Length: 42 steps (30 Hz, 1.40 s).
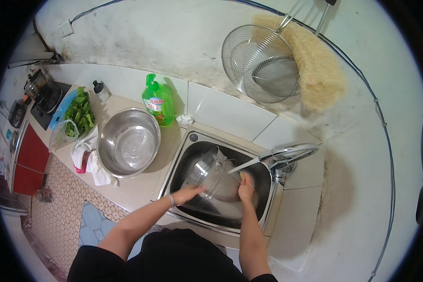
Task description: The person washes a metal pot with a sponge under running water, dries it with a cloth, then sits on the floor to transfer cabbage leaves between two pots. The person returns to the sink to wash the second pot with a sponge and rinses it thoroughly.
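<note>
A large shiny metal pot (211,172) lies tilted in the stainless steel sink (188,220), its side towards the faucet. My left hand (188,195) rests on the pot's near left side, fingers spread along the metal. My right hand (246,188) is at the pot's right end, its fingers closed on a small yellowish scrubber (242,175), mostly hidden. Water appears to run from the chrome faucet (285,153) onto the pot near that hand.
Left of the sink stands an empty steel basin (128,142), beside a green soap bottle (158,104), white cloths (95,165) and bagged leafy greens (80,114). A stove (49,102) lies far left. Wire strainers (261,63) and a loofah (312,70) hang on the wall.
</note>
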Each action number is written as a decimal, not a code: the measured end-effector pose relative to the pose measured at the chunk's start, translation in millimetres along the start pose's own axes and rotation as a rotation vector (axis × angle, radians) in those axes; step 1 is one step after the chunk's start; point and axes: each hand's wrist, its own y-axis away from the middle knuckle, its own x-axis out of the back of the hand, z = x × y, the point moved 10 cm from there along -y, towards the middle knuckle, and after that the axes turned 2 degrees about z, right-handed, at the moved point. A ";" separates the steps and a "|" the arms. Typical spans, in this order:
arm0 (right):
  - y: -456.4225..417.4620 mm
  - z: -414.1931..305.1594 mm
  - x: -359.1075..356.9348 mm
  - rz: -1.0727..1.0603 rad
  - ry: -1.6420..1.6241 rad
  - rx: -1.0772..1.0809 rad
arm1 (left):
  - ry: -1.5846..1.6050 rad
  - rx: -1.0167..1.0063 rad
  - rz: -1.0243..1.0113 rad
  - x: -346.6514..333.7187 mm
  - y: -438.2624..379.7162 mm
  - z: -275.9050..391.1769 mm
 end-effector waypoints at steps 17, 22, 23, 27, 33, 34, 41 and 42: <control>69.7 -75.0 22.5 0.202 -0.330 0.241 | -0.780 -0.122 0.440 4.3 -33.0 117.8; 69.9 -134.7 31.6 0.181 -0.419 0.335 | -0.676 -0.130 0.415 -20.7 7.5 123.1; 69.0 -138.6 31.1 0.174 -0.441 0.345 | -0.650 -0.141 0.433 -21.8 15.0 125.5; 43.4 -111.5 22.9 0.103 -0.209 0.417 | -0.585 -0.232 0.576 -22.8 32.3 118.6; 27.2 46.0 31.3 0.116 -0.071 -0.087 | -0.433 -0.326 0.630 -24.0 53.4 108.8; 35.2 47.0 36.4 0.146 -0.108 -0.121 | -0.410 -0.311 0.673 -22.1 59.8 100.7; 71.7 -152.9 25.0 0.189 -0.277 0.378 | -0.364 -0.299 0.653 -18.1 68.2 72.6; 55.1 -151.5 20.6 0.171 -0.264 0.357 | -0.302 -0.219 0.632 -15.8 68.2 60.2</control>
